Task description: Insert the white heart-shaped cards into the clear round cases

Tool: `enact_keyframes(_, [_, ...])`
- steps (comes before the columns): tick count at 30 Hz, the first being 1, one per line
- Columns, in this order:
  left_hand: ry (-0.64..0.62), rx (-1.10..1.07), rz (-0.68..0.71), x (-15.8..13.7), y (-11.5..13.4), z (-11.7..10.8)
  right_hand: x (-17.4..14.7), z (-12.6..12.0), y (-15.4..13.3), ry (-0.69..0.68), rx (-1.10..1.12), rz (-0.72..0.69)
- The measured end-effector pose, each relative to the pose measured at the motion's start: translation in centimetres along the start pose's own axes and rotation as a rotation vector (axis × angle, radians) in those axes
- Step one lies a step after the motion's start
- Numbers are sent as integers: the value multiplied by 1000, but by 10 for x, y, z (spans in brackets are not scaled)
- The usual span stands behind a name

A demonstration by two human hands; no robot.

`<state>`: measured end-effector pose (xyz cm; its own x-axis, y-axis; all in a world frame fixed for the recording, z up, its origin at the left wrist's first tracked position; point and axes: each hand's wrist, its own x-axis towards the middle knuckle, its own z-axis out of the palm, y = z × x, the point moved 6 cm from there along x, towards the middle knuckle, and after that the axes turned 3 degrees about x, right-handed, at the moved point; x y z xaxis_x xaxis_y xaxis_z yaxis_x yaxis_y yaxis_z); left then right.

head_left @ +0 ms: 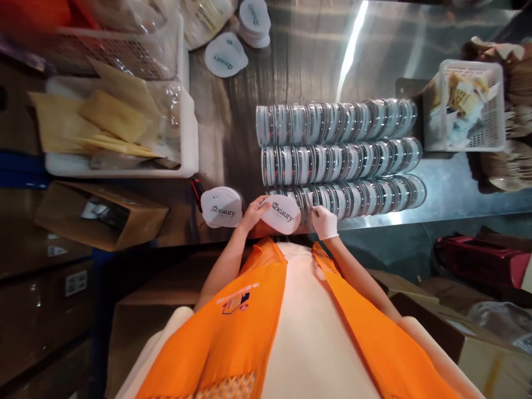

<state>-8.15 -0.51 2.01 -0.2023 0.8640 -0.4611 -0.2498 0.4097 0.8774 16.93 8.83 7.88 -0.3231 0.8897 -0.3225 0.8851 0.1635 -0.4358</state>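
Note:
My bare left hand [253,213] pinches the left edge of a round white label [283,215] printed "Sbeauty", held above the table's front edge. My right hand [325,221], in a white glove, is at the near row of clear round containers [361,197], its fingers closed by the left part of that row; what they grip is hidden. Two more rows of these containers lie behind, the middle row [341,160] and the far row [336,122], all standing on edge side by side. Left of my left hand rests a stack of the same labels [221,206].
More printed labels [226,55] lie at the back of the steel table [233,122]. White crates [189,138] with padded envelopes [112,116] stand at left, above an open cardboard box [141,219]. A white basket [494,124] of scraps stands right. A red-and-black tool [197,194] lies beside the label stack.

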Motion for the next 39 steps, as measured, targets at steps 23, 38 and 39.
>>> enact_keyframes(23, [0,150,-19,-34,18,7,-45,-24,-43,-133,203,-29])
enact_keyframes(38, [-178,131,5,-19,20,-23,-89,-76,-32,202,48,120])
enact_keyframes(39, [-187,127,19,-17,21,-21,-88,-76,-37,181,21,116])
